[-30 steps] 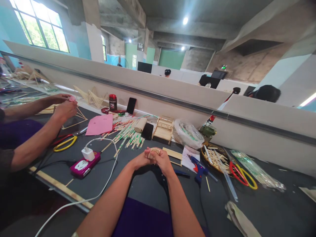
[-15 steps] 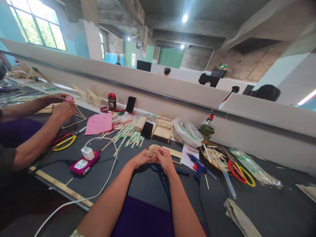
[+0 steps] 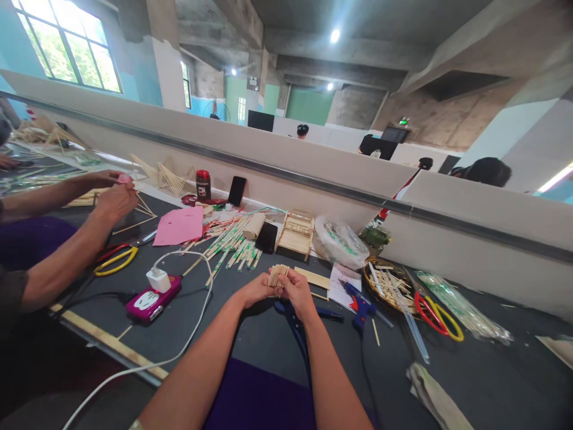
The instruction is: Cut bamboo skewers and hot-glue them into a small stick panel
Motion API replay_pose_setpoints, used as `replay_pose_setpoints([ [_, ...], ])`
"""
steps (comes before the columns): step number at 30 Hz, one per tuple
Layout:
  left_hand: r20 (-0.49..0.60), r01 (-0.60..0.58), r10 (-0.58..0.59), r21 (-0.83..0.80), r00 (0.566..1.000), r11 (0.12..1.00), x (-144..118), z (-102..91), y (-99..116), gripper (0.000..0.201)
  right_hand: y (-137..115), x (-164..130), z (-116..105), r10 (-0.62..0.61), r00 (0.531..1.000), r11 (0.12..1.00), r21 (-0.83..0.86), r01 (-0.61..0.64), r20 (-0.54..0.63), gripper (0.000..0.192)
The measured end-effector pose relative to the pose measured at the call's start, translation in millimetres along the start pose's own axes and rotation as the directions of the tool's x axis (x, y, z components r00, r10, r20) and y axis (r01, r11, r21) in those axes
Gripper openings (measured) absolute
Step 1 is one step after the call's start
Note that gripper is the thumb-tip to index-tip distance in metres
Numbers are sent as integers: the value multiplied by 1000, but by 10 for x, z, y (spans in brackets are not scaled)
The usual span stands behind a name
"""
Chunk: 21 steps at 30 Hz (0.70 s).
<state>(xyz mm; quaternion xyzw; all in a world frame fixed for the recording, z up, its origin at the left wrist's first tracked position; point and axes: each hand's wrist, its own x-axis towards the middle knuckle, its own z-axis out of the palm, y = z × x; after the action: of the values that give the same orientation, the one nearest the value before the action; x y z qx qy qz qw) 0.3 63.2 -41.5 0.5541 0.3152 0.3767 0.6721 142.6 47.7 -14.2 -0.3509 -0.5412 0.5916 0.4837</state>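
Both our hands meet just above the tabletop (image 3: 188,322): left hand (image 3: 257,288) and right hand (image 3: 296,289) closed on a small stick bundle (image 3: 277,275), ends up, pinched from both sides so it stays aligned. Blue scissors (image 3: 293,313) lie right under the hands, glue gun (image 3: 360,304) just right, both within reach. Farther off, loose sticks (image 3: 233,242), a stick frame (image 3: 295,232). A co-worker's hands (image 3: 114,194) work at left.

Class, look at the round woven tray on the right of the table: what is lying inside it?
The woven tray holds a loose heap of short wooden sticks. Red and yellow scissors overlap its right rim. The sticks hide the tray's bottom, so anything beneath them cannot be seen.
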Motion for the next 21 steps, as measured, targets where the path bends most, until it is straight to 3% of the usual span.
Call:
replay_pose_setpoints([
  [14,-18,-5,4,-44,1000,999,-19,57,80,35,-33,-23,25,-32,999,999,-36,33,23,39],
  [21,-4,6,-6,-52,1000,999,-17,90,99,25,17,3,72,-35,996,999,-44,32,-82,38],
])
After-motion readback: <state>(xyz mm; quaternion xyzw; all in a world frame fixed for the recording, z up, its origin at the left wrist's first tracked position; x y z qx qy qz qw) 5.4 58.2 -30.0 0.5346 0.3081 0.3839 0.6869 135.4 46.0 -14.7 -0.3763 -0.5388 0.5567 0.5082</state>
